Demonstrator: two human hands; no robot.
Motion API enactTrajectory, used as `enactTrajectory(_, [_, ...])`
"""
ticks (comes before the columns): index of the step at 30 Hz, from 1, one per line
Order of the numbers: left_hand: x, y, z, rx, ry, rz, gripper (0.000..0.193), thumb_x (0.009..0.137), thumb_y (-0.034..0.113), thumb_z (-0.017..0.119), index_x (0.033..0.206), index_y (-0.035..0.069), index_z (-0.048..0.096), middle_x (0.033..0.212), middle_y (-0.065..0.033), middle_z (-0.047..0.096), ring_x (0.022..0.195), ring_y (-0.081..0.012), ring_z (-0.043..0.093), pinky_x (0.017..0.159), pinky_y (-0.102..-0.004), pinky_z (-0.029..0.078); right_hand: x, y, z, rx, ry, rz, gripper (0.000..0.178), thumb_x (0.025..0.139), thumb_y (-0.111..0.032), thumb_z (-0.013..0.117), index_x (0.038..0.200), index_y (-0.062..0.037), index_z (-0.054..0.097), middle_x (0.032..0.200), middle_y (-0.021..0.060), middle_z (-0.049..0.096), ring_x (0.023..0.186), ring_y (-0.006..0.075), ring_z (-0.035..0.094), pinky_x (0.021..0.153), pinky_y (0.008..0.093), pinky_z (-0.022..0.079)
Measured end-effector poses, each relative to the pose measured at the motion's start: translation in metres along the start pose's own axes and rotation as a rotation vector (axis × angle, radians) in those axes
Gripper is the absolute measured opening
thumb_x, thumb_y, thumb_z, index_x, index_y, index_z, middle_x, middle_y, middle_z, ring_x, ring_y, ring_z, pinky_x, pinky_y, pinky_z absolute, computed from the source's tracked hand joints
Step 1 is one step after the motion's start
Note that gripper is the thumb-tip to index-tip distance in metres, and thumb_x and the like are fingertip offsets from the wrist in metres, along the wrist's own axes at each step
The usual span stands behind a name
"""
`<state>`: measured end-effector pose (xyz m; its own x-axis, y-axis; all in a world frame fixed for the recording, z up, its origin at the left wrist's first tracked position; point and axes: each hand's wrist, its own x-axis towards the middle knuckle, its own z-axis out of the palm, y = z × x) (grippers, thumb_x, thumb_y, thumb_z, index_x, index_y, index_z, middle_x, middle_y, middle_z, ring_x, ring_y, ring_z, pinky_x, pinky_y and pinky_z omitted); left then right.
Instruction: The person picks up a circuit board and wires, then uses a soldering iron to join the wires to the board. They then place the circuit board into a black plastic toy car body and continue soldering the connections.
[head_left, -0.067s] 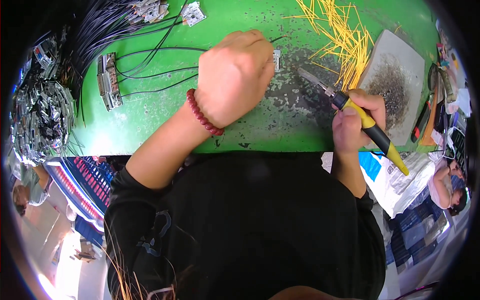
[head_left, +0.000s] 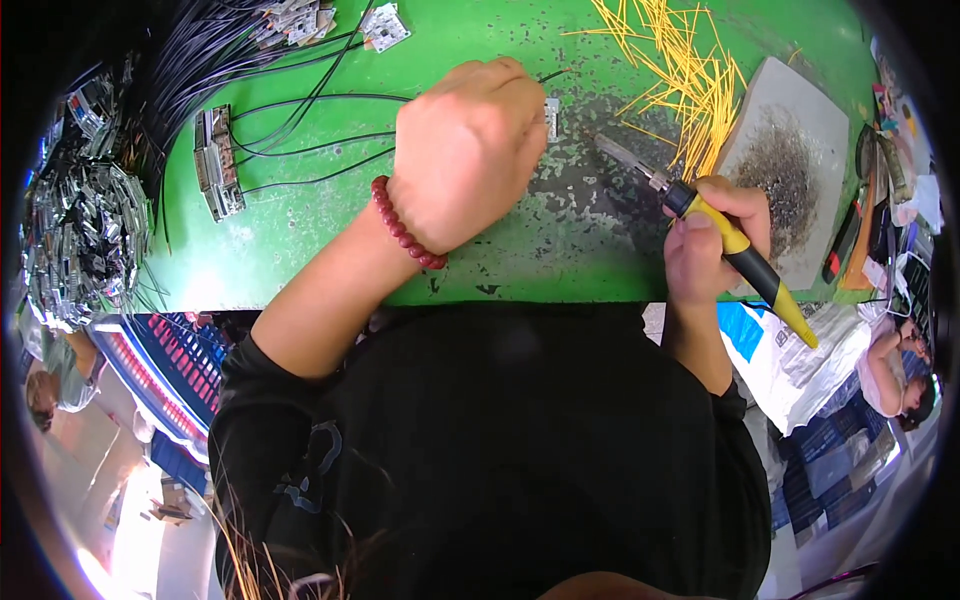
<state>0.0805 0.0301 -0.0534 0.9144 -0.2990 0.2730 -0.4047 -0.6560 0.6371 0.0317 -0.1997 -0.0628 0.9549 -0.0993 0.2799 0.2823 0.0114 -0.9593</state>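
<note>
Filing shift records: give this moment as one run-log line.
left hand: at black wires, grip hidden; right hand: holding soldering iron; small board: partly hidden; yellow wires: piled

The head camera, a wide fisheye, looks steeply down from near above at the left hand (head_left: 465,160), the right hand (head_left: 698,255) and the green worktop (head_left: 600,265); straight edges bend toward its rim.

The soldering iron handle (head_left: 750,262) is yellow and black, the bracelet (head_left: 396,227) dark red, the tabletop (head_left: 320,230) patchy green.
</note>
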Motion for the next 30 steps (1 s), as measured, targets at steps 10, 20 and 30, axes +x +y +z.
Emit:
enactTrajectory(10, [0.01, 0.006, -0.008, 0.118, -0.148, 0.02, 0.007, 0.078, 0.005, 0.066, 0.075, 0.003, 0.06, 0.081, -0.009, 0.061, 0.074, -0.0314, 0.062, 0.063, -0.0393, 0.05, 0.0, 0.005, 0.0, -0.028, -0.018, 0.0, 0.018, 0.081, -0.004, 0.067, 0.094, 0.0029, 0.057, 0.079, 0.0059, 0.058, 0.065, 0.0094, 0.051, 0.06, 0.0236, 0.042])
enactTrajectory(20, [0.02, 0.002, -0.013, 0.099, -0.286, 0.01, 0.006, 0.079, 0.005, 0.063, 0.075, 0.003, 0.059, 0.081, -0.0099, 0.061, 0.074, -0.0337, 0.061, 0.063, -0.0425, 0.05, 0.0, 0.004, 0.003, -0.074, -0.051, 0.037, 0.022, 0.081, -0.009, 0.071, 0.095, 0.0022, 0.059, 0.084, 0.0065, 0.06, 0.068, 0.0103, 0.055, 0.062, 0.0246, 0.045])
enactTrajectory(30, [0.019, -0.001, -0.012, 0.086, -0.28, -0.007, 0.005, 0.079, 0.006, 0.063, 0.076, 0.003, 0.06, 0.082, -0.0098, 0.061, 0.074, -0.0342, 0.061, 0.063, -0.0423, 0.05, 0.001, 0.005, 0.005, -0.12, -0.094, 0.049, 0.022, 0.081, -0.008, 0.071, 0.096, 0.0026, 0.059, 0.086, 0.0089, 0.062, 0.07, 0.0113, 0.057, 0.064, 0.0246, 0.047])
